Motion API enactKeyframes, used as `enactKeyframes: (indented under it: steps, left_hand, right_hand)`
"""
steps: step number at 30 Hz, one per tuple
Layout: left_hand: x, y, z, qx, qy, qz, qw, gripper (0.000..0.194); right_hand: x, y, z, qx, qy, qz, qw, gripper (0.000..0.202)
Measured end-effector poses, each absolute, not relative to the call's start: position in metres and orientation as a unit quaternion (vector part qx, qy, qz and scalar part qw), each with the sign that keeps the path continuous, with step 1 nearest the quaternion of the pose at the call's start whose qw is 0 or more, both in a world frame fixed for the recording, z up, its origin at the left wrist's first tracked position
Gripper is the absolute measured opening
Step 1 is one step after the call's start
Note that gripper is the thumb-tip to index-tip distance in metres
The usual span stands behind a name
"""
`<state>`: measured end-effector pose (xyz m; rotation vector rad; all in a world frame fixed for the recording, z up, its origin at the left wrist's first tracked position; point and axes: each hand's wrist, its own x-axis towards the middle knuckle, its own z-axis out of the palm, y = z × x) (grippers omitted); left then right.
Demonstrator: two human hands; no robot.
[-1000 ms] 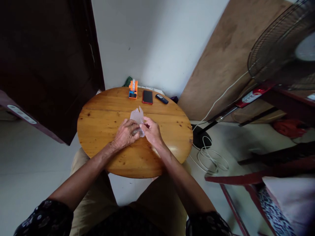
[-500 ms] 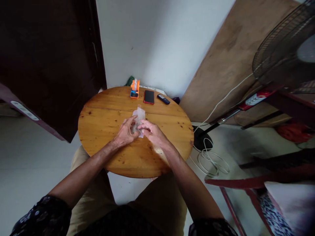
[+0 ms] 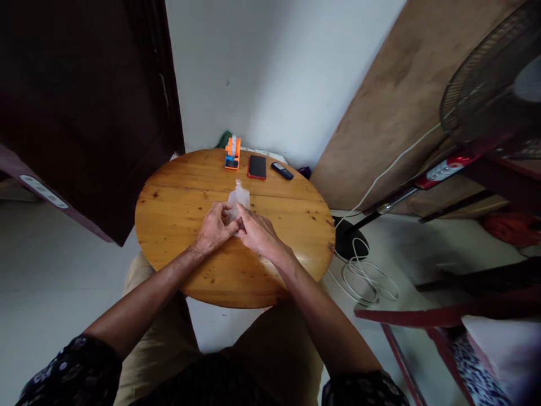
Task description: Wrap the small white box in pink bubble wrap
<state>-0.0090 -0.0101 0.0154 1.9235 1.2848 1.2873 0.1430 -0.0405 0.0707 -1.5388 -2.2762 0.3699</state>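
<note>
A pale, translucent sheet (image 3: 242, 196), like thin plastic wrap, lies near the middle of the round wooden table (image 3: 177, 186). My left hand (image 3: 214, 226) is closed on its left side, thumb and fingers curled in at the edge. From the right, my right hand (image 3: 258, 232) closes on the same sheet, its fingertips meeting the left thumb. Both hands cover the lower part of the sheet, so whatever lies within its folds is hidden. A thin clear strip stands out at the sheet's far end.
At the table's far edge are an orange and blue tape dispenser (image 3: 232, 153), a phone with a red edge (image 3: 257, 167) and a small dark handset (image 3: 282, 171). A standing fan (image 3: 443, 169) and coiled white cable (image 3: 359, 270) are to the right.
My right hand has turned and moved slightly left over the sheet, its fingers closing against my left hand. More of the sheet's lower part is covered.
</note>
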Motion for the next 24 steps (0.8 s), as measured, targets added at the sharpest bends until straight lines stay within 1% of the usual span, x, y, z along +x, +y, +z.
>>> enactKeyframes:
  steps: [1,3,5,7,9,11,14,16,19,22,24]
  left_hand:
    - [-0.008,-0.010,0.015,0.710,0.470,0.465,0.242,0.028]
    - [-0.006,-0.009,0.014,0.729,0.455,0.452,0.237,0.018]
    - [-0.004,-0.008,0.014,0.740,0.446,0.447,0.232,0.010]
    - [-0.003,-0.007,0.013,0.739,0.450,0.444,0.231,0.007]
    - [-0.002,-0.007,0.013,0.740,0.457,0.440,0.225,0.008]
    - [-0.002,-0.009,0.014,0.745,0.455,0.441,0.209,0.010]
    - [-0.004,-0.011,0.016,0.762,0.438,0.451,0.156,0.018]
    - [-0.005,-0.013,0.019,0.784,0.418,0.442,0.125,0.020]
    - [-0.006,-0.013,0.021,0.816,0.393,0.411,0.102,0.014]
    - [-0.006,-0.012,0.021,0.828,0.376,0.405,0.097,0.015]
    - [-0.006,-0.012,0.020,0.825,0.372,0.414,0.097,0.015]
  right_hand:
    - [0.145,-0.040,0.069,-0.540,-0.807,0.140,0.191,0.074]
    - [0.152,-0.039,0.064,-0.516,-0.806,0.195,0.218,0.075]
    - [0.163,-0.038,0.060,-0.493,-0.785,0.264,0.267,0.073]
    - [0.172,-0.037,0.056,-0.499,-0.744,0.290,0.336,0.065]
    - [0.177,-0.037,0.052,-0.522,-0.714,0.259,0.389,0.054]
    - [0.177,-0.036,0.049,-0.526,-0.725,0.204,0.395,0.049]
    - [0.170,-0.034,0.048,-0.508,-0.777,0.134,0.347,0.054]
    - [0.167,-0.032,0.048,-0.507,-0.793,0.115,0.318,0.056]
    - [0.171,-0.026,0.049,-0.505,-0.789,0.133,0.325,0.053]
    - [0.182,-0.016,0.048,-0.535,-0.719,0.193,0.399,0.042]
    - [0.188,-0.006,0.047,-0.594,-0.631,0.263,0.425,0.036]
